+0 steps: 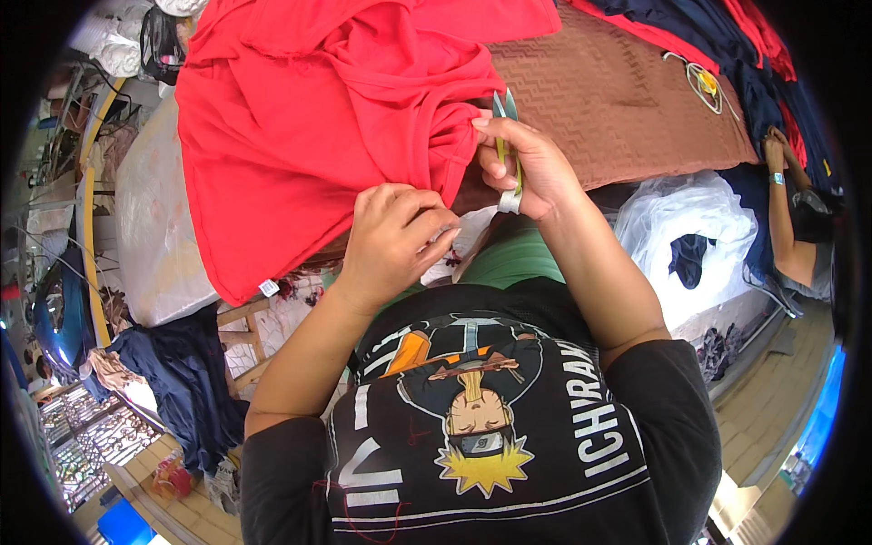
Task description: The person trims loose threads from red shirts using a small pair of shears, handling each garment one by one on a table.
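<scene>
A red garment [300,154] lies in folds over the table's near edge, its lower left corner hanging down with a small white tag [268,288]. My left hand [397,234] is at the garment's near edge, fingers curled toward the thumb; what they pinch, if anything, is hidden. In my right hand [536,173] is a pair of thread snips [509,150] with yellow-green handles, blades pointing up and away from me. The thumb and index fingertip of that hand touch the bunched red cloth. White wrapping shows round one of its fingers.
Brown patterned cloth [627,100] covers the table, with a looped pale cord [704,86] on it. Dark and red garments lie far right, by another person's arm [781,209]. A clear plastic bag [686,227] stands at right, a plastic-wrapped bundle [159,218] at left, navy cloth [186,381] below.
</scene>
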`<state>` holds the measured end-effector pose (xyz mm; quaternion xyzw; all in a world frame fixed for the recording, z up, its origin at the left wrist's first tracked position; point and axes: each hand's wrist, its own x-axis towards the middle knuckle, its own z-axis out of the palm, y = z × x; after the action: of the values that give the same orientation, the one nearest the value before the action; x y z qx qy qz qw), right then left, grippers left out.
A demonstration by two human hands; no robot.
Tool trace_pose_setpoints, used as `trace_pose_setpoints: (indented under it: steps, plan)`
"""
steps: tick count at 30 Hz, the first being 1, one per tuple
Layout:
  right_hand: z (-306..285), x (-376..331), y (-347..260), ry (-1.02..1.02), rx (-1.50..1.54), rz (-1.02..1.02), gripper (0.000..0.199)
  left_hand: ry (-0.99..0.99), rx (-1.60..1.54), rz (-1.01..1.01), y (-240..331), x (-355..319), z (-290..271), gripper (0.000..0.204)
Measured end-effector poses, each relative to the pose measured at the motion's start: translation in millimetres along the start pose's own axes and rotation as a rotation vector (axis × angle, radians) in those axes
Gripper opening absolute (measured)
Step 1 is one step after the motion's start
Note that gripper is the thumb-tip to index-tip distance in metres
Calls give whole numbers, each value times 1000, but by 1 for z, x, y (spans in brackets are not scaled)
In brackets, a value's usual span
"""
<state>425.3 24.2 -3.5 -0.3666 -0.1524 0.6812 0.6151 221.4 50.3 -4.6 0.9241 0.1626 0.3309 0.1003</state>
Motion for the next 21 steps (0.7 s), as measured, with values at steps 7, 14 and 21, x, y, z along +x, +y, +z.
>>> trace_pose_setpoints:
  steps: [7, 14, 21]
  plan:
    - [-2, -8, 4, 6, -45, 13, 26, 244, -117, -186, -4, 25, 11, 33]
    - [2, -10, 4, 128, -253, -40, 42, 135, 88, -94, -11, 34, 10, 17]
    - [-5, -10, -7, 114, -650, -105, 43, 70, -516, -640, -6, 39, 7, 9]
